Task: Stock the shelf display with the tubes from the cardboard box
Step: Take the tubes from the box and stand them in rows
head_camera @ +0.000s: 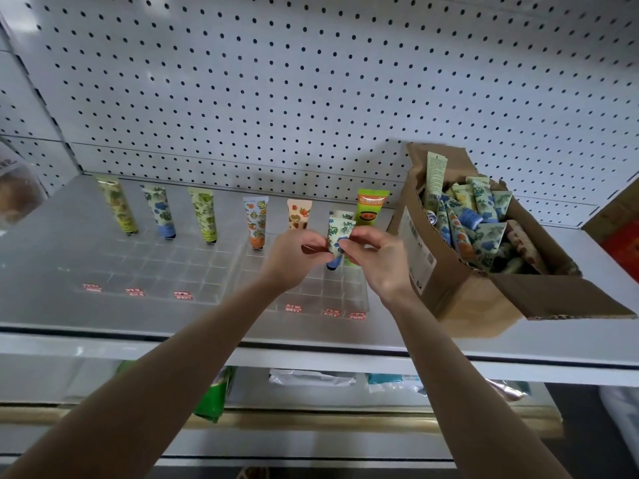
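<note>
Head view: both hands pinch a blue-flowered tube upright.

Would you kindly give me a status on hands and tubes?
Left hand and right hand pinch blue-flowered tube over clear organizer. Cardboard box heaped with tubes. Nothing blocking.

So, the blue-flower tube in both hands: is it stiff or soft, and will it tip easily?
The blue-flower tube probably yields a little: its top is a flat crimp. It seems light; the left hand and right hand pinch it with fingertips. On its narrow cap it may tip.
</note>
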`<state>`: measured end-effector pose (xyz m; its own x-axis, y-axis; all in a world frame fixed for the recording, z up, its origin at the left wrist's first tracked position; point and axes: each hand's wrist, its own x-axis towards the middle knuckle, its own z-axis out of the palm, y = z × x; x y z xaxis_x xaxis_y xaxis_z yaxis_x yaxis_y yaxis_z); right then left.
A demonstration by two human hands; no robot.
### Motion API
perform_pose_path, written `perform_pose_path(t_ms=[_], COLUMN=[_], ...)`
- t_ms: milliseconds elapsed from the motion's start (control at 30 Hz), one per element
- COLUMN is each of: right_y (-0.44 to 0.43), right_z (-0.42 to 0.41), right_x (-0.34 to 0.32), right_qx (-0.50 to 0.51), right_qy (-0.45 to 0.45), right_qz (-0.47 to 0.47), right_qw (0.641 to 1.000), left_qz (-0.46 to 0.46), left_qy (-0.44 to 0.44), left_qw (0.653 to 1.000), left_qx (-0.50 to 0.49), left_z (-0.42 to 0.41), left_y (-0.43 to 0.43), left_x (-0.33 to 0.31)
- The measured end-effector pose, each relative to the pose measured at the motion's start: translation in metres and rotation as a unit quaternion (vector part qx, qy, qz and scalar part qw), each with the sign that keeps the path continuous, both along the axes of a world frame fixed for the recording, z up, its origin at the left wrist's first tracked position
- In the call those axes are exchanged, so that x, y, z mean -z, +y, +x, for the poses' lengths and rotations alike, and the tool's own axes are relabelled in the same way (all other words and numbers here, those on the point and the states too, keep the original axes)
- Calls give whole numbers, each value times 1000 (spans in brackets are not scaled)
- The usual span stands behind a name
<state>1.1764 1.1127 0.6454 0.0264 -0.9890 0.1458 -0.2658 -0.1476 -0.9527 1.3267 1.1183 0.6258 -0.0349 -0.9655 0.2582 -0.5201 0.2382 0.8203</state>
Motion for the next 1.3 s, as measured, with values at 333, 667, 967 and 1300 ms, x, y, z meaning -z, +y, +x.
perform_pose_path(t_ms=[333,667,967,1300], right_y=[-5,-7,-6,-1], right_z=[-1,-1,0,-1], right_x=[13,16,15,11], right_qx=[13,16,15,11], right_qy=[-5,-7,-8,4], right_qz=[24,31,26,28], right_qw=[1000,999,1000,1000], left_qz=[7,5,8,-3], left_qy=[-76,-89,-87,-84], left_qw=[997,996,996,996], left_qx=[-3,-5,-11,-4], left_z=[-3,-2,-1,-1], left_y=[1,-2,-2,-1], left_x=[2,7,9,7])
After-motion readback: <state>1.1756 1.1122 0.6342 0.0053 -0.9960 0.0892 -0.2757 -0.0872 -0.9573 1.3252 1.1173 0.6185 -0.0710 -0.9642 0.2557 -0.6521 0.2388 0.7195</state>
